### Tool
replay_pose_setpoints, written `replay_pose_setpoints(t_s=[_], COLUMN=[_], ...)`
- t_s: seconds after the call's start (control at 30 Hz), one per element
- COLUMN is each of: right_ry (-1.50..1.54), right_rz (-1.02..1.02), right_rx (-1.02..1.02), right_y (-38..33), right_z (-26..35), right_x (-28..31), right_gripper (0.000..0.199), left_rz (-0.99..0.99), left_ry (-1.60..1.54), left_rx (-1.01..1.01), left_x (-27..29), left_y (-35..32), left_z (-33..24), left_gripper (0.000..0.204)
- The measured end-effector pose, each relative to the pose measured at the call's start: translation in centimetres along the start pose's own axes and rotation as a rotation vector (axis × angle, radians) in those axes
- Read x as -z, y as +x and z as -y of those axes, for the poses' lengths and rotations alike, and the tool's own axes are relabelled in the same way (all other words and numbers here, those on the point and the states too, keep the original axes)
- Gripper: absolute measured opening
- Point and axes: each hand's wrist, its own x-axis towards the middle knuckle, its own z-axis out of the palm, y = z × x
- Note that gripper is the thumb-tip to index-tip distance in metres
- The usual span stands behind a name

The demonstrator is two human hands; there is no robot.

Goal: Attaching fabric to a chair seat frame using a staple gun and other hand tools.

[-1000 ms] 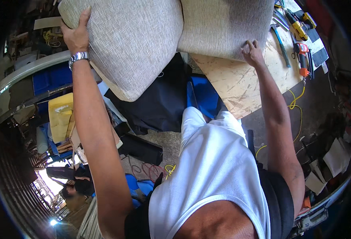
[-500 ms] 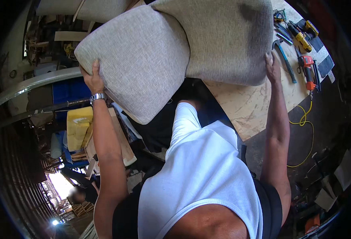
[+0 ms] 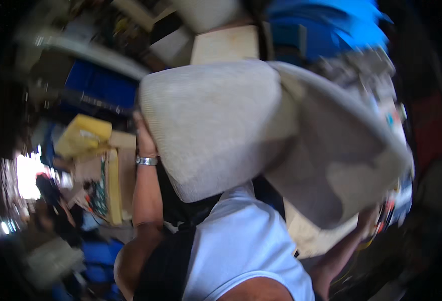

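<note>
The left hand (image 3: pixel 146 138), a silver metal watch (image 3: pixel 146 160) on its wrist, touches the left side of a plump, grey-beige woven-fabric cushion (image 3: pixel 216 125), fingers mostly hidden. A curved panel (image 3: pixel 331 155) in similar fabric adjoins the cushion, partly covering a pale wooden desk (image 3: pixel 308 236) whose near-left corner shows. The right hand (image 3: pixel 367 214), blurred, is at the panel's lower right edge; its grip is unclear. Smeared tools (image 3: pixel 385 213) line the desk's right edge.

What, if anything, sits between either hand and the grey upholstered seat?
Nothing visible. The left hand grips the left edge of the grey upholstered seat; the right hand is blurred at its lower-right edge, so contact there is unclear, but no object shows between.
</note>
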Motion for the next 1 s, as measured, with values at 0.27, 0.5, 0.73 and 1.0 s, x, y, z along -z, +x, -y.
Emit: replay_pose_setpoints(t_s=[0.27,0.5,0.73,1.0], right_ry=[0.257,0.409,0.595,1.086], right_rz=[0.0,0.047,0.139,0.552], right_rx=[0.464,0.409,0.155,-0.097], right_y=[43.3,46.0,41.7,53.2], right_z=[62.1,64.5,46.8,70.4], right_x=[1.6,7.8,15.4,12.3], right_gripper=[0.055,0.059,0.063,0.067], left_rz=[0.402,-0.079,-0.598,-0.873], left_ry=[0.35,0.452,-0.307,0.114], left_rx=[0.339,0.368,0.316,-0.118], left_x=[-0.7,10.0,37.3,34.8], left_y=[12.0,17.5,5.8,-1.6], left_z=[1.7,13.0,11.2,-0.9], left_gripper=[0.067,0.068,0.064,0.064])
